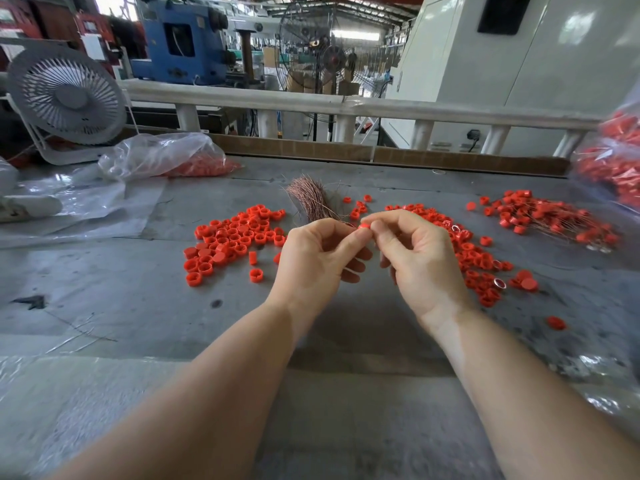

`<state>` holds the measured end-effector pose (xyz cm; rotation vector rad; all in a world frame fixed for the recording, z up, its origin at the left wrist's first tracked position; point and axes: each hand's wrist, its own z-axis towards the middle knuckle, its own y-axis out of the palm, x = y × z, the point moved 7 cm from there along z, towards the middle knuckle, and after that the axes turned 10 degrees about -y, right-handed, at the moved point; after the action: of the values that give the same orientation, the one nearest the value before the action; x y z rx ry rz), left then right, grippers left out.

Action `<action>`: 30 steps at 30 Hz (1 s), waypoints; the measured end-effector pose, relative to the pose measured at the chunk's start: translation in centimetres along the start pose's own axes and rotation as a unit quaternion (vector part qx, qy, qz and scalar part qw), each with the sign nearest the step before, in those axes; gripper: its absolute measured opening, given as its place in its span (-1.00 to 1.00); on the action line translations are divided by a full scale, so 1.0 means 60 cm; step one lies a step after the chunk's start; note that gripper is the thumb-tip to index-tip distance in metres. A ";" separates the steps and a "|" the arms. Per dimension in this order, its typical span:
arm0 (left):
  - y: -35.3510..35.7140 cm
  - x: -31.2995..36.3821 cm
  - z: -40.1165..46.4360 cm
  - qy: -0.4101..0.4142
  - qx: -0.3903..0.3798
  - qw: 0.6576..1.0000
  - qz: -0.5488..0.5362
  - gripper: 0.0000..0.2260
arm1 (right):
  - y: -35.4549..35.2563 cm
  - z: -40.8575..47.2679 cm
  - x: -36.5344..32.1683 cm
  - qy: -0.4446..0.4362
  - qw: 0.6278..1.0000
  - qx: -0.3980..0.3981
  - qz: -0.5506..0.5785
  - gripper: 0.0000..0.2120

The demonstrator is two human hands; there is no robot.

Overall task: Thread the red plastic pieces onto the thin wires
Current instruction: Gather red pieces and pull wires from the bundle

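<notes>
Above the middle of the grey table [121, 306], my left hand [317, 261] and my right hand [422, 258] meet at one small red plastic piece [364, 225], pinched between the fingertips of both. Whether a wire runs through it is too fine to tell. Just behind the hands lies a bundle of thin copper wires [310, 199]. A pile of loose red pieces [232, 239] spreads to the left, another pile [474, 261] to the right. At the far right lie red pieces strung on wires [550, 216].
A plastic bag of red pieces [204, 164] lies at the back left beside a white desk fan [65, 98]. A second bag of red pieces [616, 164] stands at the right edge. Clear plastic sheets [86, 206] cover the left side. A cardboard strip [381, 152] and white railing [311, 102] bound the back.
</notes>
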<state>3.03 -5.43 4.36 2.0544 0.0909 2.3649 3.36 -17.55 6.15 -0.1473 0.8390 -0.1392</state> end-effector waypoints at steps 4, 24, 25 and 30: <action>-0.002 0.001 0.001 0.001 0.010 1.000 0.015 -0.96 | 0.000 0.001 0.001 -0.004 1.000 0.003 -0.004 -0.82; -0.005 0.015 0.002 0.069 0.049 0.977 0.195 -0.81 | 0.002 -0.002 0.005 0.002 1.000 -0.012 -0.019 -0.82; -0.005 0.015 0.002 0.073 0.051 0.976 0.198 -0.81 | 0.002 -0.002 0.006 0.002 1.000 -0.013 -0.020 -0.82; -0.005 0.019 -0.003 0.093 0.049 0.976 0.191 -0.95 | 0.003 -0.003 0.008 0.028 0.999 -0.008 0.018 -0.82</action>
<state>2.67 -5.11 5.44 2.0409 -0.2105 2.8288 3.57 -17.48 5.66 -0.1432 0.8979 -0.1037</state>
